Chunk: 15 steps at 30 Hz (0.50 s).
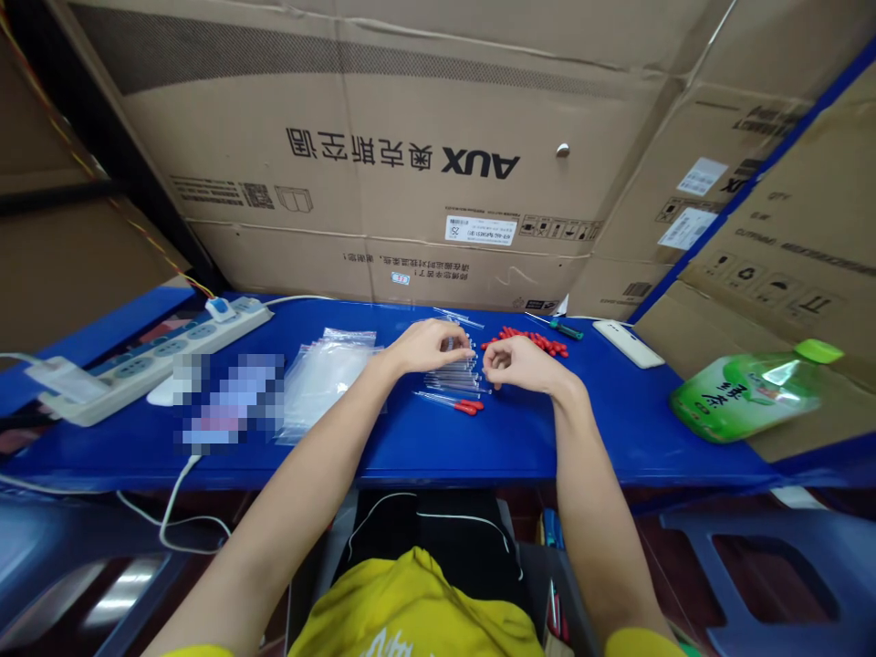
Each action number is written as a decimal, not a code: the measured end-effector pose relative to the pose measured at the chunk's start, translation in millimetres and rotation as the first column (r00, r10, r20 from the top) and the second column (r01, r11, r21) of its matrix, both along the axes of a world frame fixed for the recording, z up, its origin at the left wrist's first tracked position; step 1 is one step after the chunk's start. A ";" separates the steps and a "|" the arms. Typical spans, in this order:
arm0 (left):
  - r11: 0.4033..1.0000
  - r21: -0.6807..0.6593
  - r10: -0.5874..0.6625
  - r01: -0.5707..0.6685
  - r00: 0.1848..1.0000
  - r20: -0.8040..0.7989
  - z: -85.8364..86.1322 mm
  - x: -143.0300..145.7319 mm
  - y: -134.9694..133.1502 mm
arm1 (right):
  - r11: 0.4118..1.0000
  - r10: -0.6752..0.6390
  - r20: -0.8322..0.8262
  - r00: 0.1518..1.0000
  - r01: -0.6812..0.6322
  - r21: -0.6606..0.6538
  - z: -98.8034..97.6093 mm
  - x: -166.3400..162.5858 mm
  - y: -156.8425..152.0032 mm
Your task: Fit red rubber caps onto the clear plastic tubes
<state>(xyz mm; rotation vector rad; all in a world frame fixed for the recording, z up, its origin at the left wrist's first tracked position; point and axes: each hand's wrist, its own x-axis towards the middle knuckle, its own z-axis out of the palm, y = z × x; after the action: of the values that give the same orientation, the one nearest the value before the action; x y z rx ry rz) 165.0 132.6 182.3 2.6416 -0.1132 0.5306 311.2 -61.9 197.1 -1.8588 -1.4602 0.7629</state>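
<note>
A pile of clear glass dropper tubes (455,376) lies on the blue table, their flared ends toward the right. My left hand (434,345) is over the pile's upper part, fingers curled down and closing at the tube ends; whether a tube is between them cannot be made out. Just right of the pile, my right hand (524,363) has its fingers curled into a pinch, with whatever they hold hidden. Behind that hand spreads a heap of red rubber bulbs (530,339), partly covered. Nearest my body lie a few tubes fitted with red bulbs, the finished-looking droppers (466,407).
Clear plastic bags (328,374) are stacked left of the tubes. Farther left are a blurred-out phone (236,397) and a power strip (164,351). A green-handled screwdriver (567,330), white device (626,343) and green drink bottle (745,397) are to the right. Cardboard (411,82) walls the back.
</note>
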 end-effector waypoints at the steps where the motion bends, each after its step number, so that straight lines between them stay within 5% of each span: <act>1: 0.999 -0.001 -0.034 0.034 0.999 -0.018 -0.3 1.0 -2.6 | 1.000 -0.002 -0.012 1.000 0.002 0.012 -0.4 0.5 0.4; 10: 0.989 0.003 -0.143 0.145 0.980 -0.142 -4.3 6.2 -9.8 | 0.964 0.052 0.007 0.999 -0.048 -0.262 -6.9 11.3 -6.1; 15: 0.991 0.031 -0.127 0.132 0.984 -0.128 -4.8 4.7 -11.3 | 0.955 0.099 0.053 0.994 -0.080 -0.285 -10.0 16.5 -8.1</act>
<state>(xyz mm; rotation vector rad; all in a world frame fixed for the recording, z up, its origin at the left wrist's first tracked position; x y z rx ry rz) 169.7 121.3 177.5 2.6749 -0.2573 0.3209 327.8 -70.0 187.0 -2.0576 -1.5517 1.0069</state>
